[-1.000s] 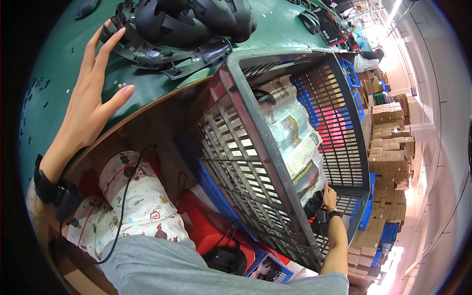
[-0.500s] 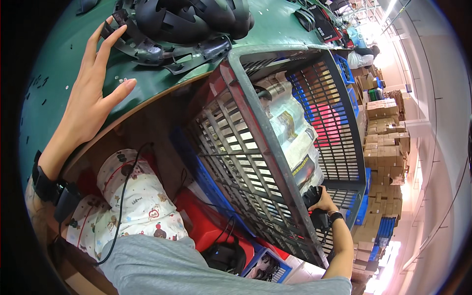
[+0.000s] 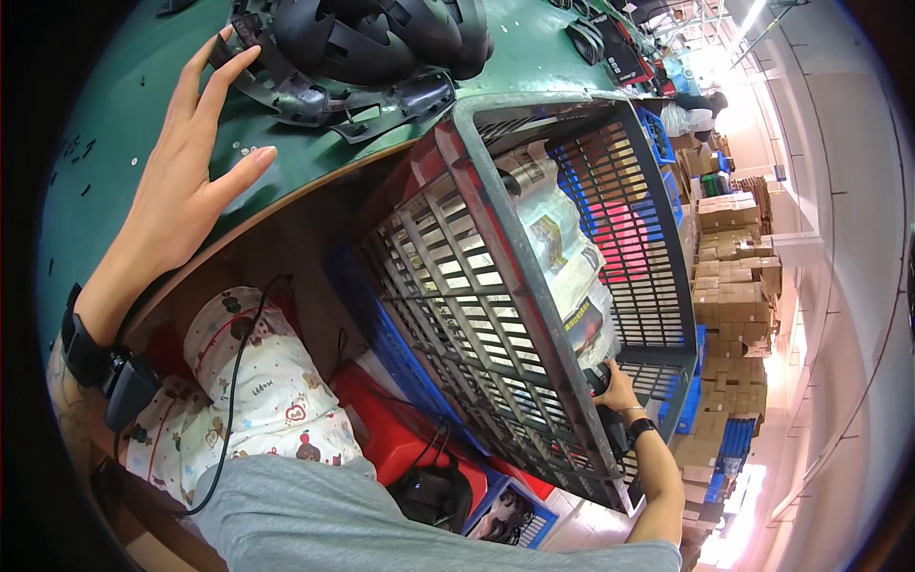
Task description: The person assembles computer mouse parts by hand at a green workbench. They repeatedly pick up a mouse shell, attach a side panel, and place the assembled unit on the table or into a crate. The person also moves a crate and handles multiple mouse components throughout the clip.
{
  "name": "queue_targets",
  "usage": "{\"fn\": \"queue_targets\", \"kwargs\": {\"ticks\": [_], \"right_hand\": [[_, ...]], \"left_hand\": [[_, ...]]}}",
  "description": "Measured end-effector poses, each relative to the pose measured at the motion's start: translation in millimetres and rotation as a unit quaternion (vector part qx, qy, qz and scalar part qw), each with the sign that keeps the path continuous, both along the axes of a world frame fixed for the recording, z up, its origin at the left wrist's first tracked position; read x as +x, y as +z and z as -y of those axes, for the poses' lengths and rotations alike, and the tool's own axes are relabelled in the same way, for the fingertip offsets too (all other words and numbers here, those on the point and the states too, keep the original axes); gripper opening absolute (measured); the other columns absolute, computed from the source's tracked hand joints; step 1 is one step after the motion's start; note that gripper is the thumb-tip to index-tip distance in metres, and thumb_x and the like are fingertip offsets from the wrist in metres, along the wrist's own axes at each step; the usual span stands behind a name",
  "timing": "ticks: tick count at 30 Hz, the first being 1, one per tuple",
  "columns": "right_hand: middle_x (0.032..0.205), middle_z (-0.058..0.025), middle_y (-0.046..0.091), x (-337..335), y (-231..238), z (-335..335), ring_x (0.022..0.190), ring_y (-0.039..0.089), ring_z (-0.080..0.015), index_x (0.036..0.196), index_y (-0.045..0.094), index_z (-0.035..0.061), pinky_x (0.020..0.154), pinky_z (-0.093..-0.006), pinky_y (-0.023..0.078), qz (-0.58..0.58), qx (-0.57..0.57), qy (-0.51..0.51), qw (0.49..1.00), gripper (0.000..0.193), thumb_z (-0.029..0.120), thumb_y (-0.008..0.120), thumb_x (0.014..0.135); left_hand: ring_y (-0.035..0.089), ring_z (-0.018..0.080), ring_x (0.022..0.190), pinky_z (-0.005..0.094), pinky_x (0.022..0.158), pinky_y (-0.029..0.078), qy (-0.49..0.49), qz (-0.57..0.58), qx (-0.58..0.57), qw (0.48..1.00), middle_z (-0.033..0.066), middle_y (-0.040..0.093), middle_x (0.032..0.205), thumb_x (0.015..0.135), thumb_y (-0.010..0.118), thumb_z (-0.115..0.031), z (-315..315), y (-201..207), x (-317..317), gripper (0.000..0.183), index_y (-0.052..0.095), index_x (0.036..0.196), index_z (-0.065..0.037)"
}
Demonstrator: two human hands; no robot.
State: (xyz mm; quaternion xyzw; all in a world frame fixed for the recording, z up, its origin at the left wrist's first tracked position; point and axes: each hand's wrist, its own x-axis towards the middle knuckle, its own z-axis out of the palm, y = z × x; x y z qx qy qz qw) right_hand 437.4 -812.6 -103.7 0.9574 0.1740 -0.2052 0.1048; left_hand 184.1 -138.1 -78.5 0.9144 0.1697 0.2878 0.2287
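A green worktable (image 3: 124, 124) is seen at 10 o'clock, with stacked cardboard boxes (image 3: 729, 276) along a warehouse aisle at 3 o'clock. The left hand (image 3: 186, 181) is laid flat on the tabletop, fingers spread and released, fingertips touching the black plastic helmet shells (image 3: 372, 43) piled at 12 o'clock. The right hand (image 3: 615, 391), at 4 o'clock, is clenched around the rim of the tilted grey plastic crate (image 3: 534, 286), which is lined with newspaper (image 3: 562, 257) and held beside the table edge.

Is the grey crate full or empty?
Neither: the grey crate is partly filled. Printed paper lines its bottom, and the right hand reaches in.
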Motion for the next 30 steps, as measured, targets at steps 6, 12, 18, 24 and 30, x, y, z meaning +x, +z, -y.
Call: {"fn": "queue_targets", "kwargs": {"ticks": [6,12,18,24,30], "right_hand": [[0.084,-0.0132,0.064,3.8,11.8,-8.3,0.078,0.061,-0.0257,0.109,0.057,0.0013,0.074,-0.0341,0.048,-0.005,0.022,-0.062,0.998,0.08,0.027,0.089,0.04],[0.097,-0.0173,0.065,6.6,-12.8,1.1,0.091,0.063,-0.0291,0.118,0.053,-0.0055,0.083,-0.0348,0.049,-0.153,0.038,-0.061,0.986,0.093,0.03,0.091,0.041],[0.109,-0.023,0.061,1.9,-27.5,-3.2,0.103,0.058,-0.0322,0.113,0.054,-0.0069,0.091,-0.0352,0.046,-0.165,0.08,-0.011,0.983,0.089,0.031,0.09,0.042],[0.108,-0.0251,0.061,0.0,-33.0,0.3,0.102,0.059,-0.0325,0.114,0.053,-0.0087,0.091,-0.0349,0.045,-0.179,0.083,-0.035,0.98,0.086,0.029,0.087,0.045],[0.117,-0.0255,0.059,1.0,-53.5,47.2,0.11,0.057,-0.0319,0.122,0.05,-0.0104,0.096,-0.033,0.043,-0.252,0.037,-0.04,0.966,0.088,0.03,0.084,0.051]], "left_hand": [[0.02,0.0349,0.14,0.0464,0.112,0.022,0.005,0.005,0.002,1.0,0.0131,0.017,0.152,0.084,0.057,-0.028,-0.4,-2.4,0.8,0.066,0.032,0.142,-0.013],[0.018,0.0343,0.141,0.0462,0.113,0.019,-0.002,0.004,-0.009,1.0,0.0131,0.016,0.153,0.083,0.056,-0.026,-1.9,-2.4,0.3,0.067,0.031,0.143,-0.013],[0.019,0.034,0.141,0.0456,0.113,0.02,0.004,-0.003,-0.014,1.0,0.0127,0.016,0.153,0.082,0.056,-0.024,-1.6,-2.0,0.0,0.067,0.031,0.143,-0.013],[0.019,0.0338,0.141,0.0455,0.113,0.02,0.007,-0.004,-0.01,1.0,0.0125,0.017,0.152,0.081,0.057,-0.023,-2.3,-2.7,-0.8,0.067,0.032,0.143,-0.013],[0.019,0.0339,0.141,0.0457,0.113,0.02,0.005,-0.003,-0.014,1.0,0.0123,0.017,0.152,0.081,0.057,-0.023,-1.8,-4.6,0.4,0.067,0.032,0.143,-0.014]]}}
